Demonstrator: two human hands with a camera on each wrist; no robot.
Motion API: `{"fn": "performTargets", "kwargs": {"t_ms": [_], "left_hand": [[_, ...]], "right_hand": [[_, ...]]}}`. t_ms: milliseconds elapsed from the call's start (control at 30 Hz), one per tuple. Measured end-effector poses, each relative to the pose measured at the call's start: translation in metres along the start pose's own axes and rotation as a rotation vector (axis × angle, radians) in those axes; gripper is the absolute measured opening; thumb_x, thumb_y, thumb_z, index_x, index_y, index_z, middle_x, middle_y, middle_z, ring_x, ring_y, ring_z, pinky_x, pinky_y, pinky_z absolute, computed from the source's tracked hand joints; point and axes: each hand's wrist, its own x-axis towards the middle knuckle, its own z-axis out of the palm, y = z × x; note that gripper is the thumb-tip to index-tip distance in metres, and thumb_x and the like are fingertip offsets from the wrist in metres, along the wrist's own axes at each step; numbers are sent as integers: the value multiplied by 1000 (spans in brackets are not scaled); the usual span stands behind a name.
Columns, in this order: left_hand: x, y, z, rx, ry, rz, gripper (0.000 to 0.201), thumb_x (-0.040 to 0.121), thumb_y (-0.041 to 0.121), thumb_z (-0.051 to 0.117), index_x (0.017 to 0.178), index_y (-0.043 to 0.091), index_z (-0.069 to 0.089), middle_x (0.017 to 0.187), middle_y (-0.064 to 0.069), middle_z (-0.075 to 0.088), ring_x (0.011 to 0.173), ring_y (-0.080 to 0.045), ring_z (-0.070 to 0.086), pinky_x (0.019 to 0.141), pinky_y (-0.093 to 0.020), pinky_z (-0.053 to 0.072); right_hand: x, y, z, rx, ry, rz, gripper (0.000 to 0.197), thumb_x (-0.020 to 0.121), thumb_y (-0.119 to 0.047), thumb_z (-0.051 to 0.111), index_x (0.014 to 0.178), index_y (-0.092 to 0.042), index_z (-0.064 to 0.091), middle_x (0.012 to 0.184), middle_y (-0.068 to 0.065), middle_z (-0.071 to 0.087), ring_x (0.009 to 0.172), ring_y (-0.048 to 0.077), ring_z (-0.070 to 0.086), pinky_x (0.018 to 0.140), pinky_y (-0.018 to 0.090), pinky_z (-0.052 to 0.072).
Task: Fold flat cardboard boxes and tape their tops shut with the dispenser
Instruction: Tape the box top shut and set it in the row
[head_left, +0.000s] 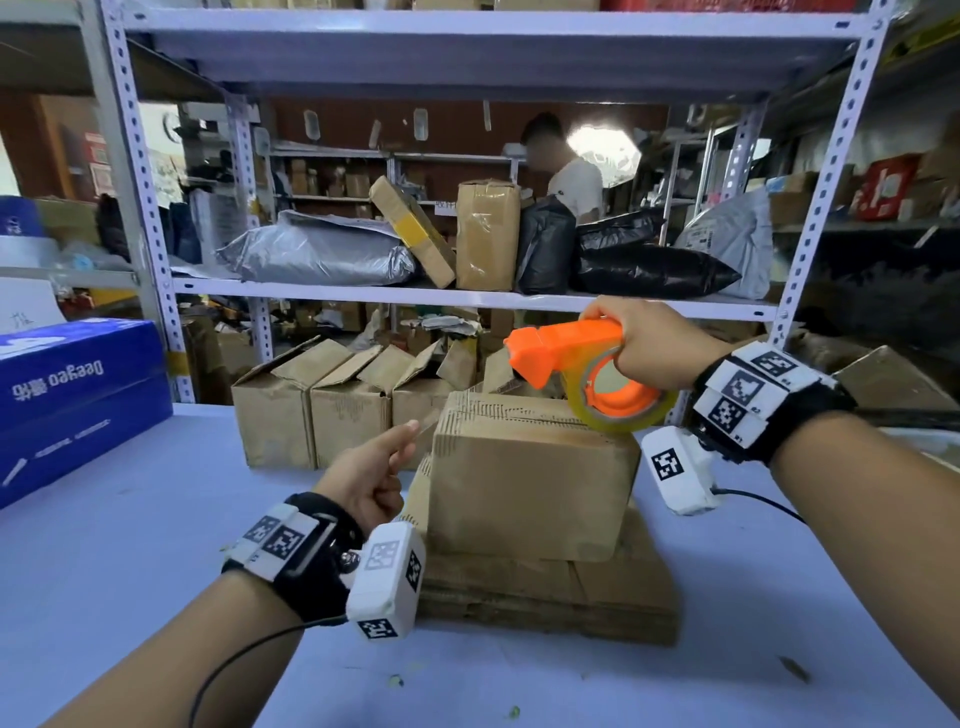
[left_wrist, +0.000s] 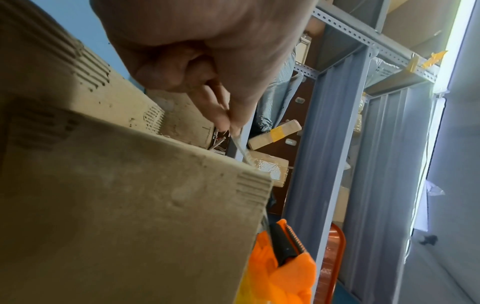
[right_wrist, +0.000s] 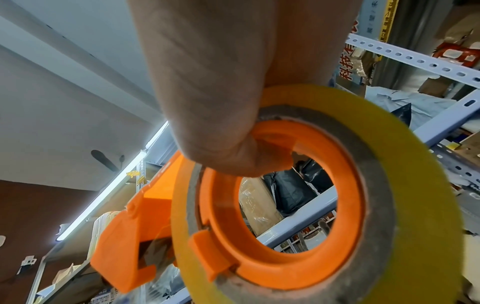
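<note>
My right hand (head_left: 652, 340) is wrapped around the orange tape dispenser (head_left: 563, 347), fingers curled through the hub of the yellowish tape roll (head_left: 621, 410), which I hold just above the far right corner of the folded cardboard box (head_left: 530, 483). In the right wrist view the fingers (right_wrist: 226, 148) hook inside the orange ring. My left hand (head_left: 363, 475) sits at the box's near left side, thumb and forefinger pressed together on the free end of a clear tape strip (left_wrist: 240, 147); the left wrist view shows that strip running from my fingertips (left_wrist: 228, 121) down to the box's top edge. The dispenser's toothed cutter (left_wrist: 294, 239) shows past the box corner there.

The box stands on a stack of flat cardboard (head_left: 550, 597) lying on the pale blue counter (head_left: 130, 561). Behind it, a row of open cartons (head_left: 322, 410) stands at the counter's far edge. A blue box (head_left: 72, 395) rests at the left. The metal shelf (head_left: 467, 299) beyond holds grey and black parcel bags and taped cartons, and a person in a white shirt (head_left: 571, 176) stands further back.
</note>
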Motion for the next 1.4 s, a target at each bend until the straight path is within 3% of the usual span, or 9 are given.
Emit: {"fn": "performTargets", "kwargs": {"t_ms": [167,467,600,700,867,967,1067,1267,1400], "left_hand": [[9,-7,-1,77,16,-19,22,88,32,73,70,23,65,52,11,49,37,-5,20,30,-16,17],[9,-16,4,255,2,-22,49,82,40,76,43,22,54,55,10,41,45,-7,20,37,-17,15],[7,-15,1,354,-32,-32,33,82,51,73,68,25,58,64,8,48,44,-8,23,39,-18,17],[5,-17,0,490,-77,-93,46,88,65,61,91,19,67,78,3,60,44,-7,25,37,-17,18],[0,4,8,622,12,171,11,97,24,58,89,17,61,79,-2,59,58,-11,46,46,-22,38],[-8,24,27,374,-62,389,29,104,36,49,114,13,64,116,-9,66,100,-17,61,93,-36,53],[-18,32,55,173,-142,464,62,104,58,27,147,19,47,151,-2,48,141,-18,40,121,-41,25],[-12,14,63,144,-281,405,83,91,80,24,157,29,29,161,10,33,145,-10,34,106,-30,38],[-4,-3,48,91,-311,264,81,92,80,22,155,30,33,146,3,55,124,-17,60,97,-39,50]], "right_hand": [[0,-3,3,8,11,8,52,76,1,53,105,-42,54,88,-15,57,79,5,53,57,25,38],[0,-4,5,10,8,25,51,72,-4,57,107,-42,55,95,-7,61,89,21,58,73,35,49],[1,-5,7,-3,17,31,49,75,-5,57,109,-40,57,100,-4,63,90,22,59,78,41,54],[1,-5,6,-1,17,37,51,74,-4,58,112,-38,58,104,-2,64,94,24,59,82,44,54],[-1,-4,7,13,26,35,50,76,-3,57,114,-35,59,104,-2,64,94,24,59,81,40,53],[-2,-4,6,21,26,33,49,75,-2,57,112,-35,59,103,-2,63,93,24,58,79,38,51],[-2,-4,5,27,20,40,52,74,-1,57,113,-35,59,103,-2,64,93,24,59,75,35,49],[-3,1,6,51,22,46,55,73,1,56,113,-37,57,102,-1,63,91,24,59,70,33,46],[-2,1,8,61,24,38,53,73,-2,58,113,-37,57,103,-2,63,93,24,59,78,39,52]]}}
